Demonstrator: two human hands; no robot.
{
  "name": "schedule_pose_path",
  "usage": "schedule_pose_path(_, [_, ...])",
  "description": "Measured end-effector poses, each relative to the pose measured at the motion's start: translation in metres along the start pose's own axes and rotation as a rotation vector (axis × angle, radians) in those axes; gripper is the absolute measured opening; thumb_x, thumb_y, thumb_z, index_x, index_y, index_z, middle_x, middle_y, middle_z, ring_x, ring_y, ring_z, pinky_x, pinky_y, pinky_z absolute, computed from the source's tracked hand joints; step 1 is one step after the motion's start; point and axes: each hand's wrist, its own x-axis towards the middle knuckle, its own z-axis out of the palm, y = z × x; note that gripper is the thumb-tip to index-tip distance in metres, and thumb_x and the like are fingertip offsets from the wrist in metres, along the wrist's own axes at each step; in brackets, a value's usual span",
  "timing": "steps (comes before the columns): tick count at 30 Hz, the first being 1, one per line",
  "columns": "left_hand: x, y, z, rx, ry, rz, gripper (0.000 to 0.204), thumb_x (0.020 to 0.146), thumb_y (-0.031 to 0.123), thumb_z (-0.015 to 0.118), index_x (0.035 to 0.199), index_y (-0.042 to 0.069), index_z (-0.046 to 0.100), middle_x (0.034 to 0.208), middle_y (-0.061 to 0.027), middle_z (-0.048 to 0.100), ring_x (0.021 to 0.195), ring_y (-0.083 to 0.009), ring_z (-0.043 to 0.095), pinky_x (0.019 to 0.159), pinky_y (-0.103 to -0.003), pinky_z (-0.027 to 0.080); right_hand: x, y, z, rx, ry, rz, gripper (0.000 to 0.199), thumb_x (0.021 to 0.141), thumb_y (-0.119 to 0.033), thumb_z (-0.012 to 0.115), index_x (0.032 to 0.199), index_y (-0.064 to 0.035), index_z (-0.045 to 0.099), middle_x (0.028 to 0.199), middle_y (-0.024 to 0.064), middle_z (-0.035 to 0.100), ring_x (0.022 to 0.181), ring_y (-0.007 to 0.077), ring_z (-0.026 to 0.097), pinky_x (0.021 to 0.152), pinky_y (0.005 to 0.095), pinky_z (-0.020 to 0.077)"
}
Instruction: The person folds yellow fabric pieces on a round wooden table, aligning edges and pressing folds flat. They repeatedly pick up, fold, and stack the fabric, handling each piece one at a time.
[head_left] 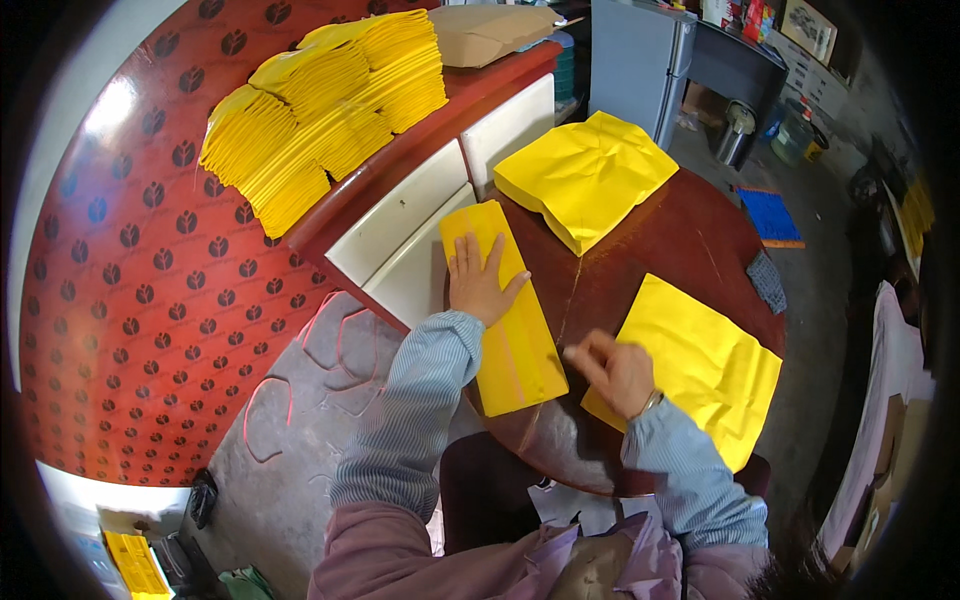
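My left hand (482, 282) lies flat, fingers spread, on top of a long yellow paper-covered block (518, 350). The block rests at the left side of a round dark-red table (690, 230). Just right of its near end is my right hand (618, 374), fingers curled together and slightly blurred. Whether anything small is pinched there is hidden. Beneath and beside that hand lies a creased yellow paper sheet (710, 375). Farther back on the table sits another creased yellow piece (598, 170), its edges folded down.
Stacks of folded yellow paper (330, 115) lie on a red patterned surface (150, 300) at left, beside brown cardboard (495, 35). White drawers (405, 210) adjoin the table. A small grey cloth (766, 280) sits at the table's right edge. Pink cord (290, 400) trails on the floor.
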Motion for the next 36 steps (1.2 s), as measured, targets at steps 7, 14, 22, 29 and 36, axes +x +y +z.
schedule_pose_path(7, [0.002, 0.008, -0.01, 0.188, -0.137, -0.021, 0.085, 0.097, 0.058, 0.061, 0.166, 0.016, 0.034, 0.173, -0.0297, 0.01, 0.161, -0.0478, 0.005, 0.13, -0.057, 0.011, 0.188, -0.016, 0.042, -0.207, -0.025, -0.652, 0.048, 0.111, -0.036, 0.045, 0.15, -0.0107, 0.055, 0.161, 0.0142, 0.048, 0.15, 0.0326, 0.041, 0.122, 0.049, 0.0322])
schedule_pose_path(14, [0.0, -0.001, 0.024, 0.118, 0.136, 0.063, 0.08, 0.095, 0.059, 0.062, 0.157, 0.01, 0.049, 0.169, -0.0348, 0.018, 0.157, -0.0546, 0.012, 0.127, -0.062, 0.013, 0.272, 0.024, 0.105, -0.211, -0.246, -0.317, 0.071, 0.11, -0.056, 0.035, 0.167, -0.0132, 0.03, 0.177, 0.0096, 0.02, 0.163, 0.0265, 0.016, 0.128, 0.059, 0.0152])
schedule_pose_path(22, [0.005, -0.004, 0.027, 0.068, 0.169, 0.062, 0.085, 0.097, 0.075, 0.049, 0.165, 0.025, 0.037, 0.171, -0.0314, 0.017, 0.159, -0.0519, 0.012, 0.128, -0.062, 0.009, 0.228, 0.046, 0.042, -0.034, 0.179, -0.498, 0.055, 0.104, -0.037, 0.06, 0.148, -0.0046, 0.055, 0.15, 0.0195, 0.058, 0.136, 0.0402, 0.055, 0.116, 0.0442, 0.0434])
schedule_pose_path(29, [-0.007, 0.0, -0.028, -0.014, 0.137, 0.085, 0.081, 0.099, 0.061, 0.06, 0.164, 0.018, 0.038, 0.172, -0.0288, 0.019, 0.161, -0.0471, 0.008, 0.127, -0.063, 0.011, 0.028, 0.087, -0.056, 0.202, 0.03, -0.304, 0.028, 0.103, -0.021, 0.066, 0.124, -0.0049, 0.075, 0.129, 0.0174, 0.072, 0.118, 0.0325, 0.069, 0.102, 0.0407, 0.0551])
schedule_pose_path(36, [-0.139, 0.099, -0.054, -0.564, 0.196, 0.346, 0.035, 0.096, 0.009, 0.07, 0.131, 0.004, 0.068, 0.152, -0.0233, 0.056, 0.152, -0.0408, 0.042, 0.123, -0.044, 0.034, -0.168, 0.162, -0.104, 0.192, 0.342, 0.243, 0.019, 0.094, -0.02, 0.08, 0.098, -0.0018, 0.08, 0.089, 0.0116, 0.078, 0.081, 0.0219, 0.075, 0.082, 0.0347, 0.0625])
